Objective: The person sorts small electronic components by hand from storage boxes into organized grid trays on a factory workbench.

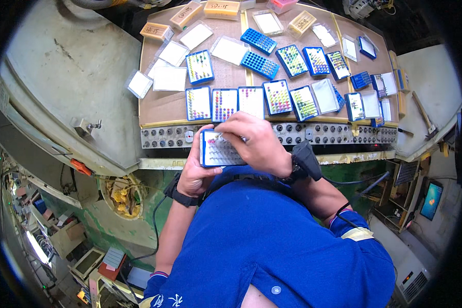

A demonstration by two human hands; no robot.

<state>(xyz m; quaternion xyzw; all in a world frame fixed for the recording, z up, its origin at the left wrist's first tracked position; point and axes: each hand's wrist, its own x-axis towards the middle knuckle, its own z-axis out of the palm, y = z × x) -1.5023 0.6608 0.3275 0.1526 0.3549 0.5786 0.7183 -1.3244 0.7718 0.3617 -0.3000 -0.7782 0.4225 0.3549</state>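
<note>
Nearest is a blue shirt (282, 231). Past it, the left hand (192, 174) curls around a small blue-edged tray (213, 161). The right hand (254, 141) bends over it, fingertips close together; I can't tell if they pinch anything. Beyond are round dark knobs (161, 132), trays (249, 106) of colored pegs, then yellow boxes (156, 32).

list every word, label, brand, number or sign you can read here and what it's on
Yellow-orange boxes, top of the picture: dark handwriting on several, not copied out here.
Blue shirt, towards its lower left: pale characters, not copied out here.
Lit screen, right: any text is too small to read.
Blue-edged tray in the left hand: no writing I can make out.
</note>
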